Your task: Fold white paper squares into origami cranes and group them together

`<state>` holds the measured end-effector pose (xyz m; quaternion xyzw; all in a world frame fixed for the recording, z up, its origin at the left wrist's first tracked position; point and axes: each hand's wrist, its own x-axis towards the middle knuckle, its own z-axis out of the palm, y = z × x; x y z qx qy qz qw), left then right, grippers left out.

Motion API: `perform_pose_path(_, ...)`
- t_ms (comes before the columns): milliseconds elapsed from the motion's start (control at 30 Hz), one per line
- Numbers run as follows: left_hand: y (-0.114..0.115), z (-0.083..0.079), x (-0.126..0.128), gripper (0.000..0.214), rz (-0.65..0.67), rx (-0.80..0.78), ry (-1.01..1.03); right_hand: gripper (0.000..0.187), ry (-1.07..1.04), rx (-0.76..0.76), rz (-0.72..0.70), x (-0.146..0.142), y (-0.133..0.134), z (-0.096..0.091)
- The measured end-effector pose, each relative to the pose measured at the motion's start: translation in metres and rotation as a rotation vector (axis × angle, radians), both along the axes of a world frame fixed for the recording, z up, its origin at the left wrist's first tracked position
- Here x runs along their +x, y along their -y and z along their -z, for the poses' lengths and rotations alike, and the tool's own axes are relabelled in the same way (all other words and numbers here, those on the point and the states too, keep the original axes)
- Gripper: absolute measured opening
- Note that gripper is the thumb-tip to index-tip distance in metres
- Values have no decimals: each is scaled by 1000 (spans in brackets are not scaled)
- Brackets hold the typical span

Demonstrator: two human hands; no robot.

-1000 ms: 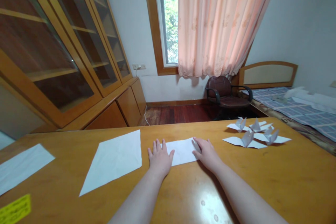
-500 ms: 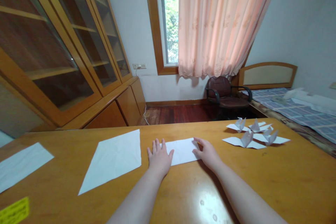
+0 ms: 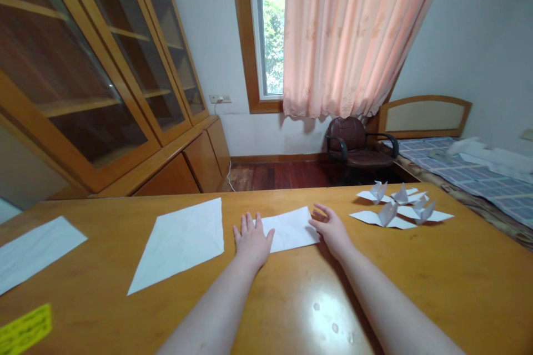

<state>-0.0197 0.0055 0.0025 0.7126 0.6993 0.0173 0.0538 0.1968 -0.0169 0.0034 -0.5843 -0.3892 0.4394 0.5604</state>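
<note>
A white sheet of paper [image 3: 289,229], folded into a rectangle, lies on the wooden desk in front of me. My left hand [image 3: 252,241] is spread flat over its left end, fingers stretched out and thumb on the paper. At the right edge is my right hand [image 3: 332,230], its fingers apart and slightly curled, with the nearest fingertips at or just above the edge; whether they touch it I cannot tell. To the left of my left hand lies a larger flat white sheet [image 3: 183,244].
Several folded paper birds [image 3: 387,214] stand at the desk's right rear. Another white sheet [image 3: 39,249] and a yellow label [image 3: 27,330] are at the left. Beyond the desk [image 3: 166,321] are a glass-fronted cabinet [image 3: 154,138], a chair [image 3: 353,141] and a bed [image 3: 495,169].
My right hand's fingers have loosened and spread at the paper's right edge, where thumb and finger were closer around it. My left hand stays flat on the paper. The view has shifted slightly.
</note>
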Motion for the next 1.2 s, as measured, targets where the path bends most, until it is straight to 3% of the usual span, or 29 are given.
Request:
perform_pose_path(133,1,-1,0,74,5,9,28,57,-39,-45,-83,-4,3,-6)
perform_pose_path(233,1,-1,0,74,3,13,63,41,168,-54,-278,-7,6,-9)
perform_pose_path(333,0,-1,0,77,-15,32,120,26,359,-60,-350,-8,9,-12)
perform_pose_path(433,-6,-2,-2,83,-44,115,270,26,339,-27,-296,-6,10,-14)
perform_pose_path(533,-14,-4,-9,86,-27,210,587,25,312,2,-187,-2,8,-15)
perform_pose_path(600,-18,-7,-13,87,-26,170,808,29,293,18,-122,2,7,-15)
perform_pose_path(667,-20,-11,-17,83,-10,91,900,32,278,32,-84,4,6,-16)
perform_pose_path(900,-16,-18,-17,47,119,9,1061,33,247,54,-91,6,5,-15)
perform_pose_path(1000,-17,-19,-19,31,110,35,1007,33,231,114,-99,7,4,-11)
perform_pose_path(1100,-17,-21,-23,24,66,146,877,34,300,253,57,10,3,-7)
perform_pose_path(1200,-16,-23,-25,16,148,299,752,41,446,355,172,12,4,-7)
